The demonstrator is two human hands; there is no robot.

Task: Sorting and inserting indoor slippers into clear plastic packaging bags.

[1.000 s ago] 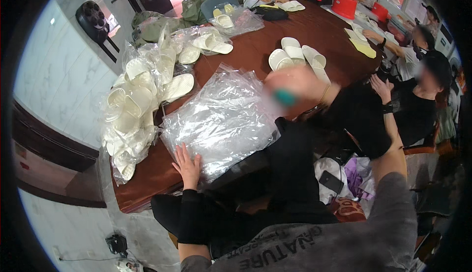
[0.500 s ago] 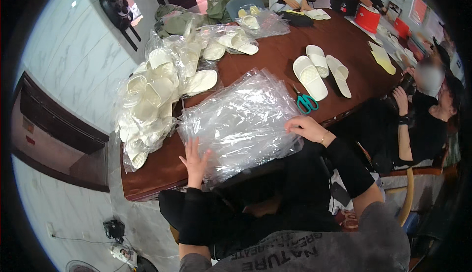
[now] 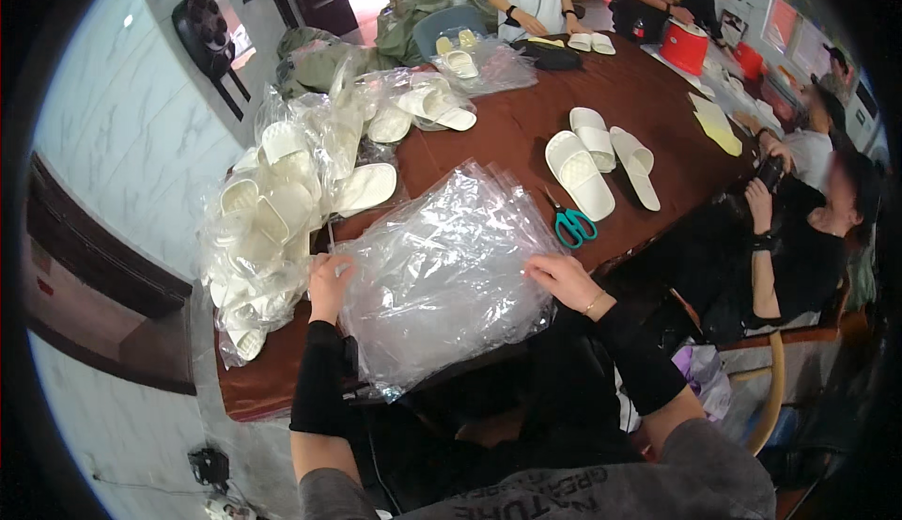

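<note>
A loose stack of clear plastic bags point(image 3: 442, 257) lies at the near edge of the brown-covered table, its lower part hanging over. My left hand point(image 3: 329, 287) is at the stack's left edge, fingers curled in on the plastic. At the right edge my right hand point(image 3: 564, 283) is closed with thumb and fingertips on the bags. Just beyond it rest teal-handled scissors point(image 3: 575, 229). Three loose white slippers point(image 3: 581, 177) lie farther back. Left of the stack is a heap of bagged white slippers point(image 3: 272, 210).
The brown tablecloth point(image 3: 479, 130) covers the long table. A person point(image 3: 789, 238) in black sits at the right, holding a dark object. Another person stands at the far end by more slippers point(image 3: 592, 43). A red bucket point(image 3: 684, 47) stands at the back right.
My left hand has moved left and its spread fingers have curled in at the stack's edge. My right hand stays at the right edge. The whole view has shifted slightly.
</note>
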